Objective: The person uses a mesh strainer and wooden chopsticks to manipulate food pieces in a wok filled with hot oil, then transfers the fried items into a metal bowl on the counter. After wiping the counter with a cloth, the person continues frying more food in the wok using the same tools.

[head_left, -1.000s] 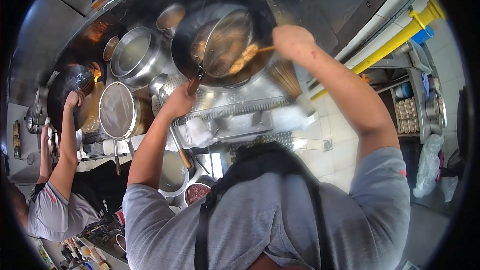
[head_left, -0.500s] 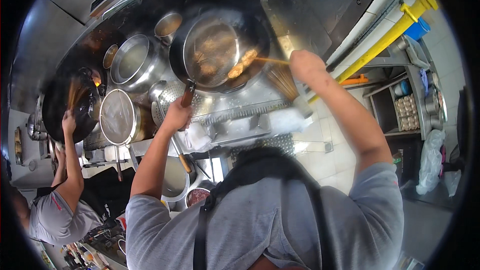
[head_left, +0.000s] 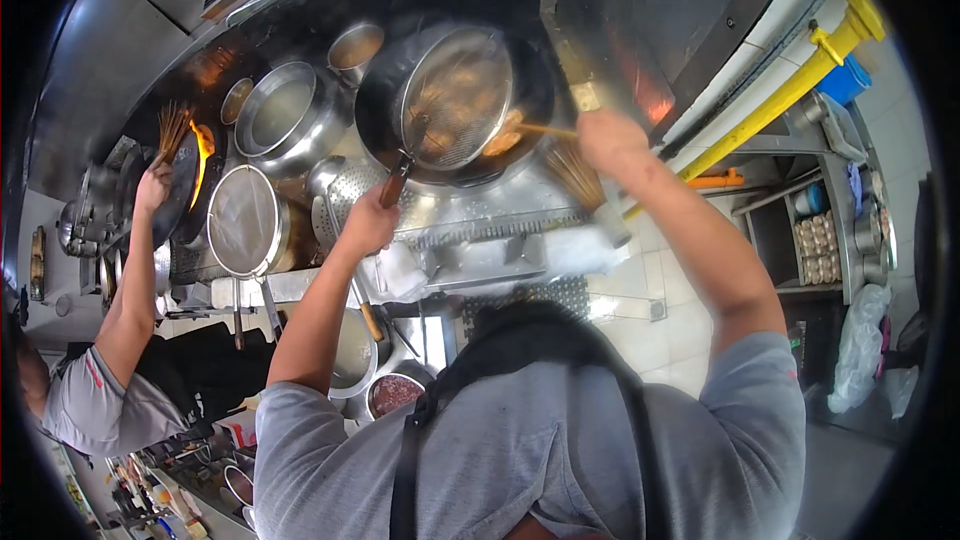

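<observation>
My left hand [head_left: 372, 225] is closed round the wooden handle [head_left: 397, 183] of a round mesh strainer [head_left: 478, 58]. The strainer is held tilted over a dark wok [head_left: 376, 105]. Through its mesh, browned food shows, but I cannot tell whether it lies in the strainer or the wok below. Closed on long wooden chopsticks [head_left: 550, 130], my right hand [head_left: 612, 143] is at the wok's right side, slightly blurred. Their tips are at a golden fried piece [head_left: 502, 137] by the strainer's right edge. A bamboo brush [head_left: 577, 178] stands just below that hand.
Left of the wok are a steel pot [head_left: 303, 130], a sieve [head_left: 243, 220] over a container and a perforated ladle [head_left: 345, 190]. Farther left, a co-worker's hand [head_left: 154, 186] holds a bamboo brush by a wok with flame [head_left: 203, 155]. A yellow pipe [head_left: 760, 112] runs at right.
The strainer has moved right and looks more tilted. The fried piece now sits lower, partly beside the strainer's rim. The co-worker's brush has lifted, their wok has tipped, and the flame shows larger.
</observation>
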### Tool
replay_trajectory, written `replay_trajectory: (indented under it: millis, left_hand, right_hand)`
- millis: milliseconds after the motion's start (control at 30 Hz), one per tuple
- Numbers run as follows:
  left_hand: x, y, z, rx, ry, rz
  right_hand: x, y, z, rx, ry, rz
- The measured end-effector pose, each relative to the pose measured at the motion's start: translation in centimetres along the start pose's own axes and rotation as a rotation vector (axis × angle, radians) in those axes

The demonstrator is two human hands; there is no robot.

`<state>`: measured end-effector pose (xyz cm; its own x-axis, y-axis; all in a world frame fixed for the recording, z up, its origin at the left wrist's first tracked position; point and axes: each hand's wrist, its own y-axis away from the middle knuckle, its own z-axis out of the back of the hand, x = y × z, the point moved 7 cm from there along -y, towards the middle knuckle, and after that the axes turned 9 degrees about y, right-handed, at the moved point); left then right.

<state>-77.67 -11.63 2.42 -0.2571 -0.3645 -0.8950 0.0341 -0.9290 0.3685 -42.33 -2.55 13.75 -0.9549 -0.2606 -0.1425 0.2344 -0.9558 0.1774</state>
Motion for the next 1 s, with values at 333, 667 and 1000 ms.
replay_trajectory:
  millis: [333, 667, 1000]
  left_hand:
    - [-0.5, -2.1, -1.2, 0.034, -0.049, 0.074]
    - [1.0, -2.3, -2.3, 0.263, 0.455, 0.385]
    - [2.3, -0.9, -4.2, 0.417, 0.942, 0.363]
  right_hand:
    - [-0.4, 3.8, 1.8, -0.136, 0.007, 0.024]
    - [-3.6, 6.4, -0.4, -0.262, 0.023, -0.063]
    - [-5.9, 7.9, -6.3, -0.597, -0.159, 0.019]
